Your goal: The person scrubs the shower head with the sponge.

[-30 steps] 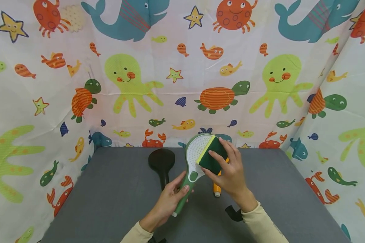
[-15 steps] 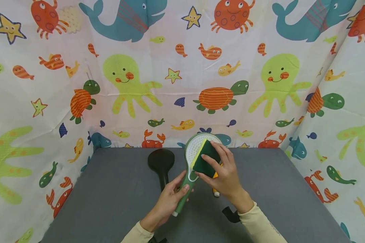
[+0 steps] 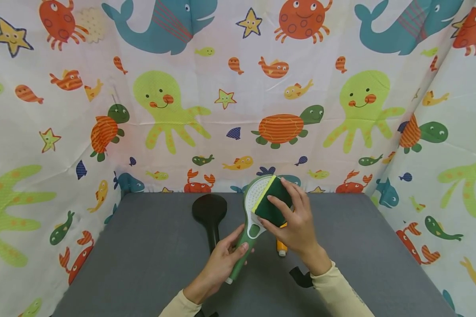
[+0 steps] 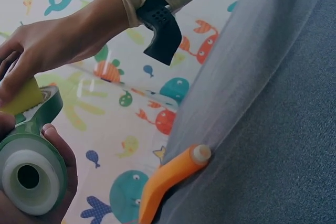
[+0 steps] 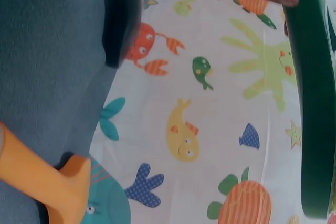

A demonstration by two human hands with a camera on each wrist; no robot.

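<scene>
From the head view, the left hand (image 3: 222, 264) grips the green shower head (image 3: 255, 207) by its handle above the counter (image 3: 143, 264); the right hand (image 3: 297, 224) presses a sponge (image 3: 271, 202) on its face, fingers curled round it. At the left wrist, an orange tool (image 4: 168, 179) lies on the counter; at the right wrist, a black shower head (image 5: 121, 14) lies there.

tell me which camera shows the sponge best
The head view: the green and yellow sponge shows whole, pressed by the right hand against the face of the green shower head, whose handle the left hand grips. The left wrist view catches only a yellow corner. The right wrist view shows no clear part of it.
</scene>
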